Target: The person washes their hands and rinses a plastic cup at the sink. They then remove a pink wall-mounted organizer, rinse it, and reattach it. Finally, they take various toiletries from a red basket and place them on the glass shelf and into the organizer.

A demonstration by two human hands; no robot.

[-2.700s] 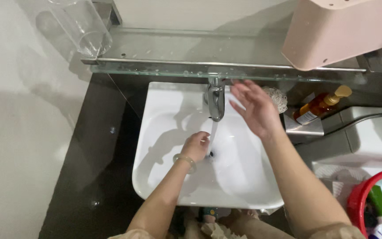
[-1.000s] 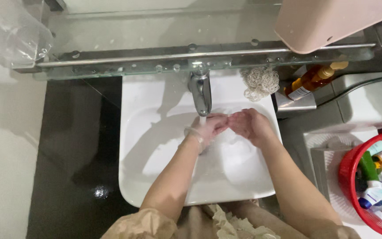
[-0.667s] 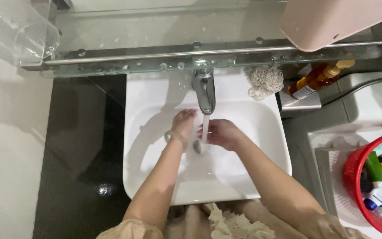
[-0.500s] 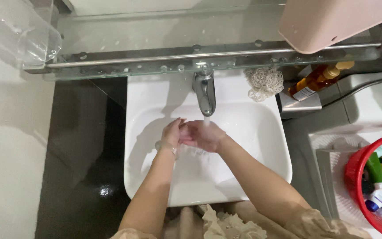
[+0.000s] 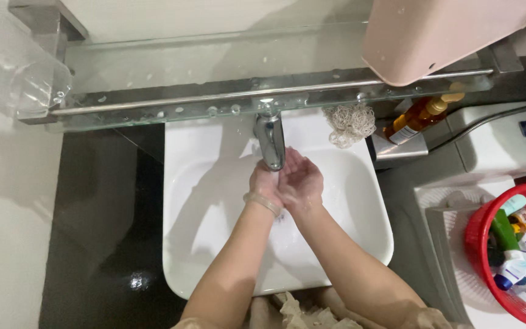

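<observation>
Bright overhead light, soft shadows in sink [image 5: 214, 244], edges distorted.

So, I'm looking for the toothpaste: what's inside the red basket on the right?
The red basket holds a green bottle and several white and pale tubes, piled together. Whatever lies beneath them, and past the picture's right edge, is hidden.

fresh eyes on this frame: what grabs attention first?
The two hands pressed together mid-frame: the left hand and right hand meet right under the chrome faucet, over the white sink. Next, the red basket of bottles and tubes at the lower right edge. Then the big pale pink container on the glass shelf at the top right.
</observation>
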